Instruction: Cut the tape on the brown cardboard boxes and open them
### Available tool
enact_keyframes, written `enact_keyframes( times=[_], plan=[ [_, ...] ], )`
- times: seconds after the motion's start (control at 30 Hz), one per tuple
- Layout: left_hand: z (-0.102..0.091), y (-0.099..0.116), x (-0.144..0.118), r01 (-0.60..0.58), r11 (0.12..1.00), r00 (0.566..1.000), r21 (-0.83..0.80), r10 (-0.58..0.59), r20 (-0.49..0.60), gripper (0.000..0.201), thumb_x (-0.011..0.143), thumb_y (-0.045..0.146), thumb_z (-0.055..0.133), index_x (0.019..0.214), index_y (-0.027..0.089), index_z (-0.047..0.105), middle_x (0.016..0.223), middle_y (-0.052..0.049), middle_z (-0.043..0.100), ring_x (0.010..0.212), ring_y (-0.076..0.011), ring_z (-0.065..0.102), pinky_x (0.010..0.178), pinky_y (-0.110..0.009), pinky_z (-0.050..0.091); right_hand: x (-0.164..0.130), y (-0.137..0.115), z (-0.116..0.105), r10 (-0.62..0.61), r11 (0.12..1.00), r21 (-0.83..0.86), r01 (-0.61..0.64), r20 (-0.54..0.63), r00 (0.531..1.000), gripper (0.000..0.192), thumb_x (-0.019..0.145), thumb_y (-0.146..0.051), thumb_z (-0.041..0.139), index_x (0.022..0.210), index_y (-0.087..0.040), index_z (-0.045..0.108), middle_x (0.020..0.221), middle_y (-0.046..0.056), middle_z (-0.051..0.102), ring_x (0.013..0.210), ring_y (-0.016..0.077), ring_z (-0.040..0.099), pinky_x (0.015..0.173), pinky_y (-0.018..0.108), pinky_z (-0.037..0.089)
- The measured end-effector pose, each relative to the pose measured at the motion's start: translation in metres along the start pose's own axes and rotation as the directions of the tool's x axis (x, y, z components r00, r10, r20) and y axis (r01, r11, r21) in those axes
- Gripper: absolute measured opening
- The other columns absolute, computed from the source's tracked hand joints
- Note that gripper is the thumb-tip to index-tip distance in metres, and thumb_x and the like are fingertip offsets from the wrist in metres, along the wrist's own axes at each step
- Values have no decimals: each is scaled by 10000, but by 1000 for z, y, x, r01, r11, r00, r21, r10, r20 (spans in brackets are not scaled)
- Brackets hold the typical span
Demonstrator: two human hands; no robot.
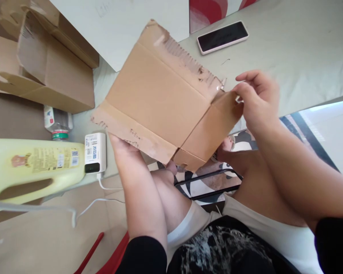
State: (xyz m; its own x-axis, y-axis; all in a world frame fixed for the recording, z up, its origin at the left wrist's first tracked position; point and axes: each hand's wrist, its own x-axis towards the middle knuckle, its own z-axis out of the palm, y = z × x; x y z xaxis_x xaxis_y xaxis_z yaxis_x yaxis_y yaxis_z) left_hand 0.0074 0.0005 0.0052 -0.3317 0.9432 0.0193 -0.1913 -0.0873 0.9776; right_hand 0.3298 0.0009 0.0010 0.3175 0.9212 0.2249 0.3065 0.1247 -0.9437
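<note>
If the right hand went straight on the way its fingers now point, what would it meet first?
The right hand points left, its fingers already pinching the torn corner of the cardboard piece; it would likely press straight into that cardboard, though depth is unclear.

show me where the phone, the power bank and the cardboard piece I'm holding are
phone (222, 36), head view, middle of its dark screen.
power bank (95, 152), head view, its white labelled face.
cardboard piece (157, 91), head view, its large middle panel.
</note>
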Motion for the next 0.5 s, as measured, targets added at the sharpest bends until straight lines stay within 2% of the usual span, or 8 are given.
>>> enact_keyframes(
  times=[0.07,0.13,0.2,0.27,0.37,0.5],
  plan=[
    [1,3,2,-11,997,1000,-79,13,29,558,668,701,725,937,221,634,989,-85,728,1249,-294,609,1007,-423,550,3,4,2,21,999,-40,-20,30,999,188,848,-377,665,1006,-276,664,1014,45,717,980,262,676,872,487,571],
    [2,6,4,12,993,999,-117,-8,39,516,678,667,737,915,226,611,1002,-95,730,1298,-299,575,1005,-428,556,5,15,5,42,996,-78,-36,74,996,302,800,-344,714,1089,-275,661,1154,58,716,1059,284,666,939,545,552],
    [3,11,5,51,987,997,-150,-42,67,446,706,600,724,906,220,603,1049,-101,731,1338,-286,550,1046,-411,544,6,29,7,65,991,-126,-48,142,988,482,736,-341,784,1192,-277,641,1163,77,718,994,288,679,920,573,562],
    [5,15,2,96,980,991,-172,-78,108,451,722,632,669,902,222,614,1118,-105,727,1366,-271,541,1083,-373,528,6,40,10,44,987,-160,-7,230,972,629,684,-353,836,1268,-283,612,1123,87,719,941,286,688,890,571,581],
    [10,16,-4,165,974,981,-157,-146,125,517,753,726,595,914,238,650,1221,-104,716,1383,-269,547,1064,-354,550,2,41,12,4,971,-226,74,325,946,692,682,-355,838,1320,-280,581,1153,102,696,1026,315,682,924,582,575],
    [16,9,-6,261,958,965,-121,-263,2,230,694,324,780,867,209,679,1140,-88,760,1333,-294,601,1051,-371,576,-4,21,15,127,921,-389,39,392,911,713,720,-331,794,1378,-242,531,1295,138,623,1190,352,628,1029,584,521]
  ],
)
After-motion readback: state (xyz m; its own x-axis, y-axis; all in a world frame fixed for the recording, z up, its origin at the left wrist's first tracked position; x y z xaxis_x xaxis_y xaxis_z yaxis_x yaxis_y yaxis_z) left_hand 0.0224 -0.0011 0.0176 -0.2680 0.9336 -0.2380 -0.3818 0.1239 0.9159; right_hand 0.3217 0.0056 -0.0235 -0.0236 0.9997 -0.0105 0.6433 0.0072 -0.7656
